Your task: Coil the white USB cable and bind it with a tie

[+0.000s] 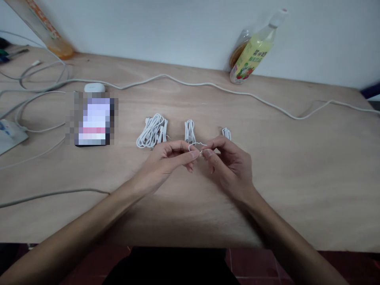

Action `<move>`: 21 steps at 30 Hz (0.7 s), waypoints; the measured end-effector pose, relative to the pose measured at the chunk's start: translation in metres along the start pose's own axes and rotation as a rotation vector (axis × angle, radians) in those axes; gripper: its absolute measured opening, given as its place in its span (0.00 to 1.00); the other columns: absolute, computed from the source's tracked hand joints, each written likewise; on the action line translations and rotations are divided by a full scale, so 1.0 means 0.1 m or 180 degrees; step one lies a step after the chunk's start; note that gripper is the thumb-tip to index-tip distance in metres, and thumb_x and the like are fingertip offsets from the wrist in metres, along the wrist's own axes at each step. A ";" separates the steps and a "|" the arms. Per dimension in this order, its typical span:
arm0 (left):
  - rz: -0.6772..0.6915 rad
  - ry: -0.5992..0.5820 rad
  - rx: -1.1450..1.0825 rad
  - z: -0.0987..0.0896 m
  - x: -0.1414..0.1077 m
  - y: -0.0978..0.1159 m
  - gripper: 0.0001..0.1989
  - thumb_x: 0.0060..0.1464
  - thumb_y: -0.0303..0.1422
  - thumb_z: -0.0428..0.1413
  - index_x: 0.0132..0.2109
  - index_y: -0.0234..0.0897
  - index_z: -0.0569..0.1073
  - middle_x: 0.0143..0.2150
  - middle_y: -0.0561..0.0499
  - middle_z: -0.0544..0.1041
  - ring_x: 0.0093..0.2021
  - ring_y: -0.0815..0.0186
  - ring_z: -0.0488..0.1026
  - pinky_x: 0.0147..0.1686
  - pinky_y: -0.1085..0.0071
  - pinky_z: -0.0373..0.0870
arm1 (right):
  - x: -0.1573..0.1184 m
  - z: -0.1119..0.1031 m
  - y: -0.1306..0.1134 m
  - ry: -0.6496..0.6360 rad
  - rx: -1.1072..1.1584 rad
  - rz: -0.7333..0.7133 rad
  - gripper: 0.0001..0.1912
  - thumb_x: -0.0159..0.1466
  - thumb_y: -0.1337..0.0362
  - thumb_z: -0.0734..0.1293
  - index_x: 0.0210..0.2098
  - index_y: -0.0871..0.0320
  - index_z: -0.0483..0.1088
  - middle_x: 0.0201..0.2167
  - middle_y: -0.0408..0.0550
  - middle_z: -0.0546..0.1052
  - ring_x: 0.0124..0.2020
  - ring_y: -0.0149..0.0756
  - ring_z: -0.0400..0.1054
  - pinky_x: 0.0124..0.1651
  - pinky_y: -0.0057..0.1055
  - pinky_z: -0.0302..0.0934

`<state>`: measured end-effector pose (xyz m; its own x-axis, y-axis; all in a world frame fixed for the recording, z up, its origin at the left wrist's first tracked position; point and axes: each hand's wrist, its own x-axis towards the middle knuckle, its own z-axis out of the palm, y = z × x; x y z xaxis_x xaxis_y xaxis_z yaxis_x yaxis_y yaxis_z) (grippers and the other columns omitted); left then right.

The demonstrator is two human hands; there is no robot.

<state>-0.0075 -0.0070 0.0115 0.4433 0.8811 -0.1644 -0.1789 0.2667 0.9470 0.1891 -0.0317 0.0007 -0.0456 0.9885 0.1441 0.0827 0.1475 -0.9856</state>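
Note:
A thin white wire, which looks like a twist tie, curves between my two hands above the desk. My left hand pinches one part of it between thumb and forefinger. My right hand is closed on it with thumb and forefinger, close to the left fingertips. Just beyond the hands lie coiled white cables: a larger pile at left, a small bundle in the middle, and another bundle at right, partly hidden behind my right hand.
On the wooden desk, a phone with a blurred screen lies left, below a white case. A long white cord crosses the back. A yellow drink bottle stands against the wall. Loose cables spread at far left.

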 end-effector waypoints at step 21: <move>0.0165 0.0025 0.0554 0.02 -0.01 0.09 0.10 0.63 0.38 0.67 0.36 0.37 0.81 0.31 0.55 0.77 0.35 0.67 0.74 0.42 0.70 0.74 | 0.06 -0.10 0.05 -0.0270 -0.1034 -0.0933 0.06 0.74 0.70 0.71 0.42 0.51 0.77 0.37 0.40 0.80 0.34 0.31 0.73 0.35 0.29 0.68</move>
<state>-0.0077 -0.0058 0.0210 0.4304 0.8952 -0.1155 -0.0463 0.1497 0.9877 0.1991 -0.0251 -0.0028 -0.1942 0.8991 0.3922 0.3620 0.4373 -0.8232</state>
